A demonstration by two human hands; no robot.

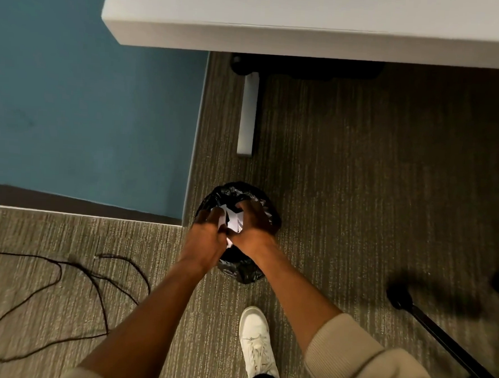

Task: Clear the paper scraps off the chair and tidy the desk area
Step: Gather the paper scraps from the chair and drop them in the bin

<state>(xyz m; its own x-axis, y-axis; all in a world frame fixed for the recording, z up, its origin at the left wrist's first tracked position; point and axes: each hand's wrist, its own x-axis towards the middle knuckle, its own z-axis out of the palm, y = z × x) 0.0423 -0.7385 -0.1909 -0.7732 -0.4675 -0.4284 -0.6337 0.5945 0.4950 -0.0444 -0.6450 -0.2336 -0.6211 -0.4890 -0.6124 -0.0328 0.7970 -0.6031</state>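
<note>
A person stands over a small bin lined with a black bag point(239, 268) on the grey carpet point(359, 195), both hands pressed together above its mouth. The left hand point(203, 238) and right hand point(253, 230) each curl their fingers around a bunch of white paper scraps point(234, 220), so each grip is closed on the paper, which sits between the palms directly over the bin opening. The white counter point(280, 41) juts in from the top, its pale leg point(247, 115) planted on the carpet just beyond the bin. A blue partition wall point(87, 106) fills the left. A dark cable point(59, 276) loops across the floor at lower left, a white sneaker point(258, 342) steps forward below the bin, and a black chair base point(438, 332) reaches in from the right.
</note>
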